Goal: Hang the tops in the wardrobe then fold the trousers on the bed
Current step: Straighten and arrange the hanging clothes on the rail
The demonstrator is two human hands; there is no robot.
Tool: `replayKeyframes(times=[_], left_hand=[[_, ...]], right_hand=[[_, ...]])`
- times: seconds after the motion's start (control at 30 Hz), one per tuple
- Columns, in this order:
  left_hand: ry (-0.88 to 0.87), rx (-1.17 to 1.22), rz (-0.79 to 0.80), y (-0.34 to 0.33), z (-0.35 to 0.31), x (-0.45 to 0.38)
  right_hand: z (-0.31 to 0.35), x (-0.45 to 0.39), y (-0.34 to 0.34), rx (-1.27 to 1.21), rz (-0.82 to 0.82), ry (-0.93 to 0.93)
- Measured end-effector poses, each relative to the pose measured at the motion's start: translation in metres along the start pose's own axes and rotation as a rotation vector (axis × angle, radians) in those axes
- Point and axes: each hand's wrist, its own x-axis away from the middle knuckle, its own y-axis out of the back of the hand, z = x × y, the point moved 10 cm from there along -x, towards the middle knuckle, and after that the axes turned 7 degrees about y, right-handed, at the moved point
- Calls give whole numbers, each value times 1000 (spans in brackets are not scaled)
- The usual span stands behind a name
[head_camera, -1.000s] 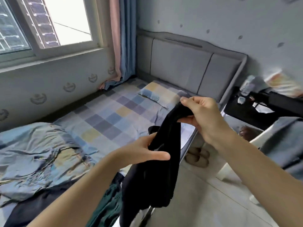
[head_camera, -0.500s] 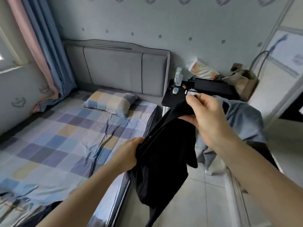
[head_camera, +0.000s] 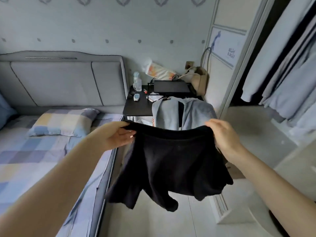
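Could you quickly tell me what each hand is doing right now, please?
Left hand: grips the left end of the black top at its upper edge.
Right hand: grips the right end of the same edge.

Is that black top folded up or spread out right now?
Spread out: the left hand and right hand hold the black top stretched wide by its upper edge.

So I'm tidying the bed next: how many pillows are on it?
2: a checked pillow lies near the headboard, and a blue one shows at the left edge. More may lie out of frame.
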Motion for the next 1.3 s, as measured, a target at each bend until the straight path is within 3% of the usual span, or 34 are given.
replayKeyframes(times=[0.1,0.23,0.33,0.43,0.53,0.67,0.8,0.87,0.97,1.07,1.2,1.3], left_hand=[[-10,54,40,-43,-7,-20],[-8,-142,11,-75,-18,-48],[-59,-269,11,-94,-41,-70],[-161,-463,93,-117,-71,-87],[-360,-733,72,-132,-118,-112],[-683,-1266,-10,-156,-164,-147],[-597,-1843,-27,-182,-146,-196],[-423,-1703,85,-202,-132,-214],[-129,-1027,348,-245,-120,-216],[68,-491,577,-313,-129,-203],[202,-280,781,-404,-129,-173],[268,-302,799,-446,-122,-170]], right_hand=[[-18,1,-4,126,116,7],[-29,-5,-8,455,278,59],[-35,-20,-3,653,265,82],[-55,-51,14,767,167,-32],[-62,-83,51,680,-50,-243],[-57,-104,97,356,-309,-329],[-44,-104,124,-95,-557,-316],[-39,-102,130,-205,-618,-311],[-26,-96,150,-336,-716,-267],[-2,-90,193,-168,-768,-161],[10,-90,235,258,-696,-159],[13,-88,274,431,-839,-127]])
